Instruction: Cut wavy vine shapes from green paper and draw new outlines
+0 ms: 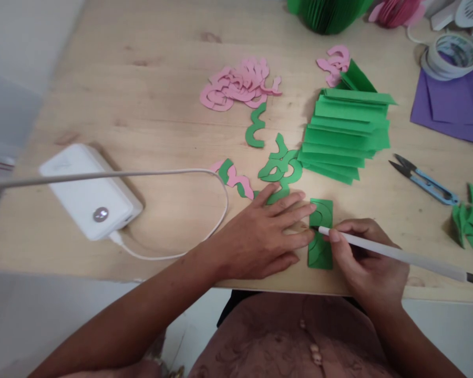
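Observation:
A small green paper rectangle [321,257] lies near the table's front edge, with curved lines drawn on it. My left hand [270,233] lies flat with fingers spread, two fingertips on the rectangle's left side. In my right hand [372,262] is a white pen [402,254], its dark tip touching the middle of the rectangle. Wavy green paper cutouts [286,163] lie just beyond my left fingertips, one of them partly under the fingers. Beside them is a short row of pink and green cutouts [232,176].
Pink cutouts [240,84] lie heaped farther back. Accordion-folded green paper [347,131] stands right of centre, near blue thread snips [425,178]. Tape rolls [451,55] rest on purple paper [453,105]. On the left lies a white power bank [90,189] with a looping cable [173,171].

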Motion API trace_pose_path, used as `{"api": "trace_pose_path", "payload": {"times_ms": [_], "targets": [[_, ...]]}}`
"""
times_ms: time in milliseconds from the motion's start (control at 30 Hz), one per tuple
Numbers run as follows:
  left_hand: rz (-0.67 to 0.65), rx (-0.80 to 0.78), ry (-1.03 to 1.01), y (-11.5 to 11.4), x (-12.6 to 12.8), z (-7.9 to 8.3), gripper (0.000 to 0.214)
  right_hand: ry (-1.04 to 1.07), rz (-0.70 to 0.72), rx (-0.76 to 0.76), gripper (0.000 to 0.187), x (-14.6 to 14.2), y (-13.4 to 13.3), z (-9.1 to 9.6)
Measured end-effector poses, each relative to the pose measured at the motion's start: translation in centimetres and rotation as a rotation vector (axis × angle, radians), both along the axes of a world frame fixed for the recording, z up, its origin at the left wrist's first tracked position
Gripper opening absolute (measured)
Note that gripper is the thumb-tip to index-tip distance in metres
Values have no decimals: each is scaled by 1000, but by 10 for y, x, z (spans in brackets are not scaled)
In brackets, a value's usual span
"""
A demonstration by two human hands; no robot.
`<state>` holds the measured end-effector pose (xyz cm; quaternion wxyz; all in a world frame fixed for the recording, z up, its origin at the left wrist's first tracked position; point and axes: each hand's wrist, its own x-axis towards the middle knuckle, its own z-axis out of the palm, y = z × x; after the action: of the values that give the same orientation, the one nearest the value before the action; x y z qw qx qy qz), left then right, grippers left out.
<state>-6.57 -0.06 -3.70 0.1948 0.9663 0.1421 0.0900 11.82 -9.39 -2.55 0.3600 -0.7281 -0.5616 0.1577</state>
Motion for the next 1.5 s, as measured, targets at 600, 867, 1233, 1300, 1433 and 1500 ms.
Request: {"api": "trace_pose_path", "payload": {"times_ms": [600,867,1233,1300,1433,1500], "targets": [[9,-1,-8,0,0,0,33,21,0,14,6,1,0,0],[6,6,-10,-1,0,-1,33,-28,5,-4,8,1,0,0],[-2,-10,8,0,-1,-1,33,-31,7,4,7,1,0,0],[0,-13,6,0,-1,0,33,-43,13,1,7,1,0,1],[1,-8,-3,0,0,0,32,-50,17,2,7,1,0,0],[3,-4,-6,0,1,0,32,-48,17,14,7,1,0,0]]}}
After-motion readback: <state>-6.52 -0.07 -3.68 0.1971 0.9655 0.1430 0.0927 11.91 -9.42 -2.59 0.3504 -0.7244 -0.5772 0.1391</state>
